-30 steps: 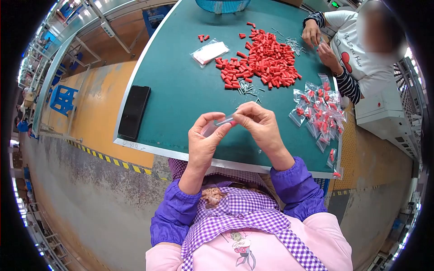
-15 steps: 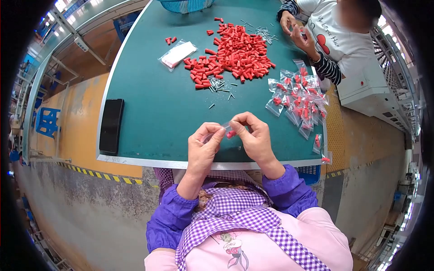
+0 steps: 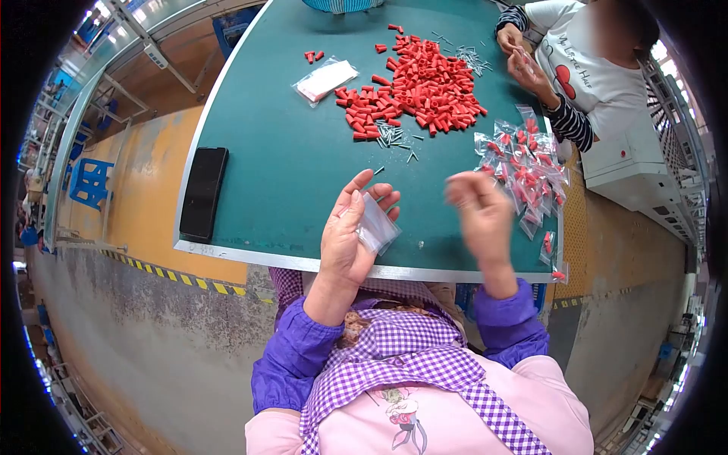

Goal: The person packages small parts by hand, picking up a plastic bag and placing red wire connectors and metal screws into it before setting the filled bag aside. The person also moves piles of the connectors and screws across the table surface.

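My left hand [image 3: 343, 241] is turned palm up above the front of the table, its thumb holding several clear plastic bags [image 3: 377, 227] against the fingers. No red piece shows in them. To its right, my right hand [image 3: 485, 220] is smeared by motion, just short of the pile of filled bags [image 3: 537, 189], so its fingers cannot be read. Each filled bag has red pieces inside. Beyond my hands lies a heap of short red plastic tubes [image 3: 432, 87], with small metal screws [image 3: 390, 135] at its near edge.
A black phone [image 3: 203, 193] lies at the table's left edge. White packet [image 3: 326, 80] and blue basket [image 3: 341, 4] are farther back. More screws [image 3: 474, 58] lie behind the heap. Across the right corner, a co-worker's hands [image 3: 519, 57] are raised together near the table edge.
My hands have parted. The bag with a red piece that was between them is gone from there; my right hand has moved right toward the filled bags. My left hand has turned palm up.
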{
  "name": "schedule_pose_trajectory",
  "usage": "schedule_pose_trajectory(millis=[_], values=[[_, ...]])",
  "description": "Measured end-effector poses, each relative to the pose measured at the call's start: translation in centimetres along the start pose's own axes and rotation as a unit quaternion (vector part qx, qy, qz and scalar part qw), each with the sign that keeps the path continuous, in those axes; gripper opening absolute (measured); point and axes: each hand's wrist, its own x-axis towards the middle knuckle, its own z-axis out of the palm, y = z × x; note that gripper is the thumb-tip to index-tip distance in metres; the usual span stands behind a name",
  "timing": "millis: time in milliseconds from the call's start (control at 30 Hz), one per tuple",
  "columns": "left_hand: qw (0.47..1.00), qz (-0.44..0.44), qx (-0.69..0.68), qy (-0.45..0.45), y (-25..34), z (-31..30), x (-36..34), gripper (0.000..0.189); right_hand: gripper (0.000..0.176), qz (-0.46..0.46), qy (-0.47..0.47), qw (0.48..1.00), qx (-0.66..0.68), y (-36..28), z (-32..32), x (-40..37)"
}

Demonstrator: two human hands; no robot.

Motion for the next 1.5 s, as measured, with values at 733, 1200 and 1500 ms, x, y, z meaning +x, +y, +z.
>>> schedule_pose_trajectory(millis=[733,1200,1500], values=[[0.995,0.007,0.096,0.021,1.1,-1.1,-1.6,0.038,0.015,0.107,-0.099,0.977,0.157,0.8,7.4,-2.8],[0.984,0.043,0.15,0.082,1.1,-1.5,-1.6,0.015,0.024,-0.246,-0.09,0.927,-0.27,4.1,2.2,5.0],[0.975,0.064,0.178,0.119,0.5,-1.4,-1.4,0.015,0.013,-0.389,-0.252,0.774,-0.431,5.0,1.5,8.8]])
